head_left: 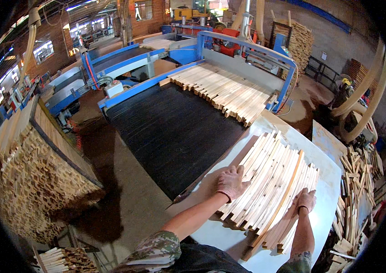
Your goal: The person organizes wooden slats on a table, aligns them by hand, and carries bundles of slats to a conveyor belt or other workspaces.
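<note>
A row of pale wooden strips (266, 182) lies side by side on a light-coloured sheet-topped table (325, 218), with one darker orange-brown strip (288, 195) among them. My left hand (233, 183), in a knitted work glove, is open against the row's left side, thumb towards the wood and fingers apart. At the right side, my gloved right hand (307, 200) rests open on the outer strips, its fingers pointing away from me. Neither hand is visibly wrapped round a single strip. The strips' near ends are uneven.
Beyond the table runs a black conveyor belt (175, 136) in a blue frame, carrying another row of wooden strips (222, 88) at its far side. A tall stack of strips (33, 182) stands at left. Loose offcuts (354, 191) are heaped at right, near thick hoses (366, 100).
</note>
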A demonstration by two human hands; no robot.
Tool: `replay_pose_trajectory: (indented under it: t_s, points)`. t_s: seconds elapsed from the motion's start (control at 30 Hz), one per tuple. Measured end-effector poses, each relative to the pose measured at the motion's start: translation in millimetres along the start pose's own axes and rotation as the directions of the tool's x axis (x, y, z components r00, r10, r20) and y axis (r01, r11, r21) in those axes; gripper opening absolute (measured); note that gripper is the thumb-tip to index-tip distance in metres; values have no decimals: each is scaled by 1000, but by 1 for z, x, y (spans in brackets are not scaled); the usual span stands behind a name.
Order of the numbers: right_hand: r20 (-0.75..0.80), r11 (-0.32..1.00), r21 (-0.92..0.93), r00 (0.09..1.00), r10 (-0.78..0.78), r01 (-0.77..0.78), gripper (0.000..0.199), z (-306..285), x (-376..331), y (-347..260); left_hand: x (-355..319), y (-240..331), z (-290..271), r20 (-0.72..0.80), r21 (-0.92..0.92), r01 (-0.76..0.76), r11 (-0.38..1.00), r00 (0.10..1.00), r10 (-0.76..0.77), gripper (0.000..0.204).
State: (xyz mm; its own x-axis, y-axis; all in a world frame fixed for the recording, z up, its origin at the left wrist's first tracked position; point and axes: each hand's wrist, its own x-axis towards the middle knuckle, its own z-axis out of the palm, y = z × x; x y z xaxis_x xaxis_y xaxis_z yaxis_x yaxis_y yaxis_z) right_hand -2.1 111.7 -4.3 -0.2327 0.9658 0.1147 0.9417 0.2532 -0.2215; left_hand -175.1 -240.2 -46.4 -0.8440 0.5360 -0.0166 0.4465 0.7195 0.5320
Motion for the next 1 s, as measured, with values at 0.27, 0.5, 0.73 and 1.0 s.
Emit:
replay_pose_trajectory:
  t_s: [0.27,0.5,0.73,1.0]
  points:
    - [42,999,-44,999,-13,15,73,2,-6,-9,-4,-2,-15,28,34,6,999,1000,-7,83]
    - [17,999,-41,1000,-25,25,70,1,-8,-10,0,-5,-10,45,53,8,999,999,-11,82]
    - [12,1000,2,1000,-4,4,65,2,-8,-6,-3,-2,-14,61,51,5,999,998,-8,84]
    - [34,1000,5,999,-13,13,62,-7,-14,-12,-1,-3,-11,60,47,10,999,998,-13,84]
